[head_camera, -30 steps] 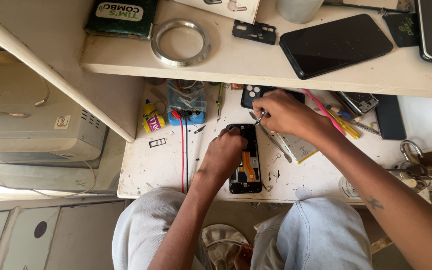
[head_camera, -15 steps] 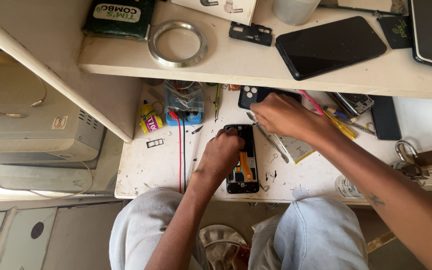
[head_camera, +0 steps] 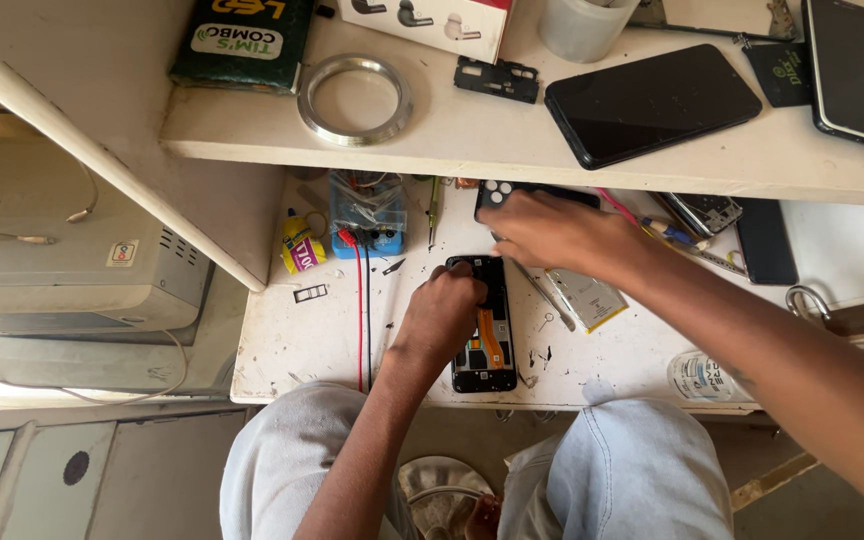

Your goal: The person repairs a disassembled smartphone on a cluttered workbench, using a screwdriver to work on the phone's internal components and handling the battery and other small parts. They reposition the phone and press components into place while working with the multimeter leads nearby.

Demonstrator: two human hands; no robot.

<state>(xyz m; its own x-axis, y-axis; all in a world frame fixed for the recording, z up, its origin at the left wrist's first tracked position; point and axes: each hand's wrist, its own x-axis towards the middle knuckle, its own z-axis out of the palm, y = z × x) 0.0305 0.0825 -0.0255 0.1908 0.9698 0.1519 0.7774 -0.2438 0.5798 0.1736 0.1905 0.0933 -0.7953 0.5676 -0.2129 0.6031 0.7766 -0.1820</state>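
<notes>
Fingers of my left hand (head_camera: 444, 308) are curled together and pressed down on the upper left part of the opened phone (head_camera: 483, 325), pinning it to the white bench (head_camera: 282, 340). Whether they actually pinch its edge I cannot tell, since my knuckles hide the tips. That phone lies face down with its back off, an orange flex strip showing, close to the bench's near edge, and its long axis runs straight from that near edge toward the shelf (head_camera: 472, 150) above. My right hand (head_camera: 552, 232) sits just beyond the phone's far end, fingers closed around a thin metal tool (head_camera: 532, 285) whose shaft slants down to the right, beside the phone's right side. So the phone lies below and slightly left of my right fingertips, with my left hand the nearer one, touching it. A silver battery pack (head_camera: 587, 298) rests just right of the tool.
</notes>
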